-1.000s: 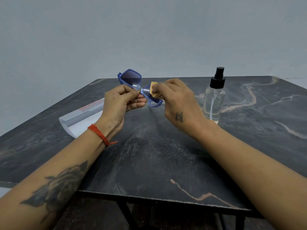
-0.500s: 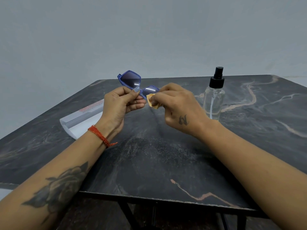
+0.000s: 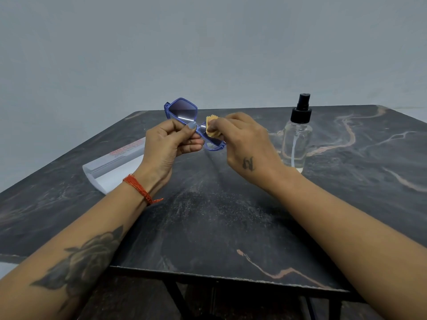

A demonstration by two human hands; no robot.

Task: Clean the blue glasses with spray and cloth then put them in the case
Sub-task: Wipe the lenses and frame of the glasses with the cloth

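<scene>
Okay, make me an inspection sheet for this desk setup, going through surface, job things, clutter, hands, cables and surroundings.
Surface: dark marble-pattern table, with a pale dusty smear in the middle.
Job's things: blue glasses held up above the table; yellow cloth pressed on the lens nearer the right hand; spray bottle upright on the table at right, black cap on; white case lying at left, apparently open.
Clutter: nothing seen.
Hands: left hand pinches the glasses near the bridge; right hand pinches the cloth against the lens.
Cables: nothing seen.
Surroundings: plain grey wall behind; black table legs below.
</scene>
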